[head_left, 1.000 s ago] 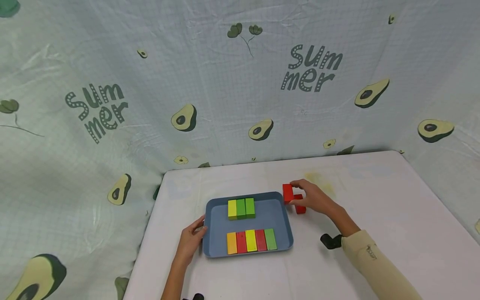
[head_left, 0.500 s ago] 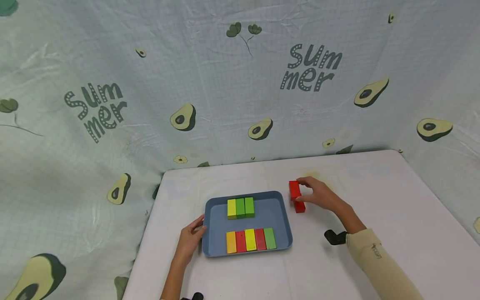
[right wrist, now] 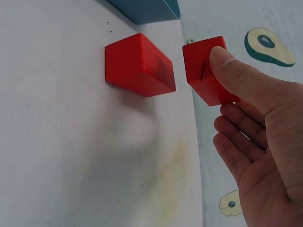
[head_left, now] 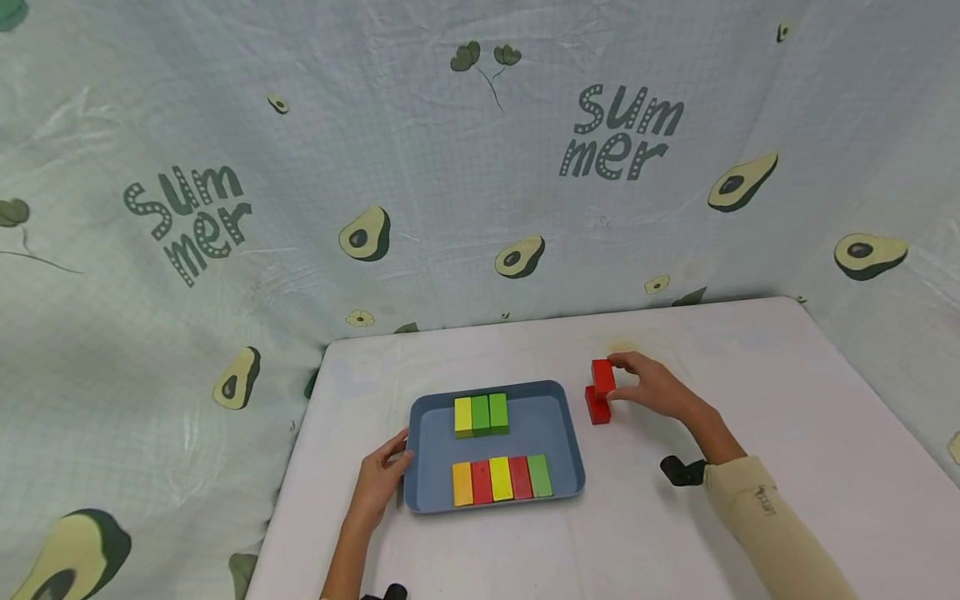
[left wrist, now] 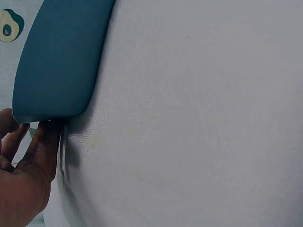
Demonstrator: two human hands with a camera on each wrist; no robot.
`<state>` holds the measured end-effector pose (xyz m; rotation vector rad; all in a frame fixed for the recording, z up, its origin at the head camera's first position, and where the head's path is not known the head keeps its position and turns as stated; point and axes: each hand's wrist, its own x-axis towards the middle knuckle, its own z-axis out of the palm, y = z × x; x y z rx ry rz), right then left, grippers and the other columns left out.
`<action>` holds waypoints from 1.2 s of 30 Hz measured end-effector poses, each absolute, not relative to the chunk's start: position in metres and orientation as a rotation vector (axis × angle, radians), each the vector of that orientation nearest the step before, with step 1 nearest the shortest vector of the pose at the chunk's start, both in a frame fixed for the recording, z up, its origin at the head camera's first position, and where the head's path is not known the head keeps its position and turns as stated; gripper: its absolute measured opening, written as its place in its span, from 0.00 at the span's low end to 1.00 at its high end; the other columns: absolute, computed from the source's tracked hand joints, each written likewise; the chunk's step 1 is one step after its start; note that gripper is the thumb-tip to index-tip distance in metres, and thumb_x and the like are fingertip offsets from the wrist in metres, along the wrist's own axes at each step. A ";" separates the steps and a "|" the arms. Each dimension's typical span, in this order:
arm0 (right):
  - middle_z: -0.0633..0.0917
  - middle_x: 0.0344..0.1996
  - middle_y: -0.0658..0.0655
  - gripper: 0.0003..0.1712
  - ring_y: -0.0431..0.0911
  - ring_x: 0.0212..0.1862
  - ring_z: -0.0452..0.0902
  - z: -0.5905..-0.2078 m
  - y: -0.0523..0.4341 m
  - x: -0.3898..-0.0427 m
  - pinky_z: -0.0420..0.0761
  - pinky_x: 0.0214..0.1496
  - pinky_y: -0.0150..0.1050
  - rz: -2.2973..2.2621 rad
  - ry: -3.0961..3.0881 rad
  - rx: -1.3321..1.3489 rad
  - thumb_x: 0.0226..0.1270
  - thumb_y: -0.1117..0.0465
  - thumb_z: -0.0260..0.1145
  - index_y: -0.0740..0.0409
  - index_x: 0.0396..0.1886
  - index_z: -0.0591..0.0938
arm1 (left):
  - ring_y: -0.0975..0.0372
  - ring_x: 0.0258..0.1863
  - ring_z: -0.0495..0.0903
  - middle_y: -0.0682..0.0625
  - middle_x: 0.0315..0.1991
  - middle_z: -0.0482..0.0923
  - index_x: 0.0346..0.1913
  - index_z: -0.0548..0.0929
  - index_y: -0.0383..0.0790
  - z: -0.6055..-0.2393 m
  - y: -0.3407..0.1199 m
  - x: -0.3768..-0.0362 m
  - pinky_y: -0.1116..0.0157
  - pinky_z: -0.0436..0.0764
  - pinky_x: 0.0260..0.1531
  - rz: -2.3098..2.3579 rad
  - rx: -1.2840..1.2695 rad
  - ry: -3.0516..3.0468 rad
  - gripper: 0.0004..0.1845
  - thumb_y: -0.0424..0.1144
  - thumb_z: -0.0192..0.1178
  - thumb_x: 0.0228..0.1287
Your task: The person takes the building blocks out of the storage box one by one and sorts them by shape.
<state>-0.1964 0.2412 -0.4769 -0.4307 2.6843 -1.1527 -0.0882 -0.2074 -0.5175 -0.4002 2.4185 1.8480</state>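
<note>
On the white surface [head_left: 750, 400], a blue tray [head_left: 555, 417] holds two rows of coloured blocks, and the left hand [head_left: 378, 483] steadies its left rim with relaxed fingers. Right of the tray, the right hand [head_left: 656, 387] pinches a red block [right wrist: 206, 71] between thumb and fingers, lifted just beside a second red block [right wrist: 137, 64] resting on the surface. Both look like stiff, light, smooth-painted wood; opposite flat faces seem the surest place for the grip, since edges could slip.
</note>
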 end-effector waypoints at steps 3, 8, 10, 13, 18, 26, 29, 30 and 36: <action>0.69 0.61 0.67 0.41 0.63 0.61 0.63 -0.478 0.246 -0.197 0.70 0.54 0.57 -1.149 2.686 -0.407 0.56 0.55 0.72 0.65 0.65 0.65 | 0.51 0.51 0.75 0.36 0.57 0.71 0.66 0.70 0.36 -0.518 -0.207 -0.089 0.67 0.76 0.42 1.848 -0.400 2.414 0.25 0.31 0.57 0.65; 0.67 0.62 0.67 0.41 0.63 0.62 0.62 -0.481 0.253 -0.198 0.70 0.55 0.57 -1.140 2.671 -0.384 0.57 0.55 0.71 0.64 0.66 0.64 | 0.52 0.50 0.75 0.36 0.57 0.71 0.65 0.70 0.36 -0.518 -0.207 -0.089 0.68 0.76 0.41 1.850 -0.399 2.411 0.25 0.31 0.58 0.65; 0.67 0.62 0.67 0.40 0.63 0.62 0.61 -0.481 0.256 -0.198 0.69 0.55 0.57 -1.146 2.658 -0.380 0.58 0.56 0.70 0.64 0.66 0.64 | 0.52 0.50 0.75 0.35 0.57 0.71 0.65 0.70 0.36 -0.518 -0.207 -0.089 0.69 0.75 0.40 1.858 -0.395 2.407 0.25 0.31 0.58 0.65; 0.68 0.62 0.68 0.40 0.64 0.62 0.61 -0.482 0.260 -0.196 0.68 0.56 0.58 -1.161 2.640 -0.390 0.58 0.56 0.70 0.65 0.66 0.64 | 0.53 0.50 0.75 0.35 0.58 0.70 0.66 0.69 0.35 -0.516 -0.207 -0.089 0.69 0.75 0.40 1.871 -0.385 2.399 0.26 0.32 0.57 0.65; 0.68 0.61 0.68 0.39 0.64 0.62 0.61 -0.488 0.266 -0.194 0.67 0.57 0.57 -1.168 2.620 -0.391 0.58 0.56 0.71 0.65 0.65 0.65 | 0.52 0.51 0.74 0.34 0.58 0.69 0.66 0.69 0.35 -0.516 -0.207 -0.089 0.69 0.75 0.41 1.874 -0.377 2.395 0.26 0.32 0.57 0.65; 0.69 0.61 0.68 0.39 0.64 0.62 0.62 -0.496 0.267 -0.190 0.67 0.57 0.58 -1.157 2.612 -0.385 0.57 0.57 0.71 0.65 0.65 0.65 | 0.50 0.52 0.74 0.35 0.58 0.70 0.65 0.70 0.35 -0.515 -0.206 -0.085 0.68 0.75 0.43 1.846 -0.405 2.416 0.25 0.33 0.58 0.65; 0.69 0.60 0.68 0.39 0.63 0.61 0.63 -0.499 0.265 -0.191 0.69 0.56 0.57 -1.121 2.630 -0.382 0.57 0.57 0.71 0.66 0.65 0.65 | 0.49 0.52 0.73 0.34 0.57 0.70 0.65 0.70 0.35 -0.516 -0.206 -0.084 0.68 0.75 0.43 1.846 -0.402 2.418 0.25 0.33 0.57 0.66; 0.69 0.60 0.68 0.39 0.63 0.61 0.63 -0.500 0.264 -0.192 0.69 0.56 0.56 -1.116 2.634 -0.378 0.56 0.57 0.71 0.66 0.65 0.65 | 0.49 0.52 0.73 0.34 0.57 0.70 0.65 0.70 0.35 -0.516 -0.206 -0.084 0.68 0.75 0.43 1.848 -0.405 2.417 0.25 0.32 0.57 0.66; 0.70 0.59 0.69 0.39 0.64 0.59 0.65 -0.501 0.262 -0.194 0.69 0.56 0.56 -1.128 2.653 -0.408 0.56 0.58 0.72 0.68 0.64 0.66 | 0.50 0.51 0.75 0.35 0.57 0.71 0.65 0.70 0.35 -0.516 -0.207 -0.087 0.66 0.76 0.42 1.874 -0.387 2.403 0.25 0.32 0.57 0.65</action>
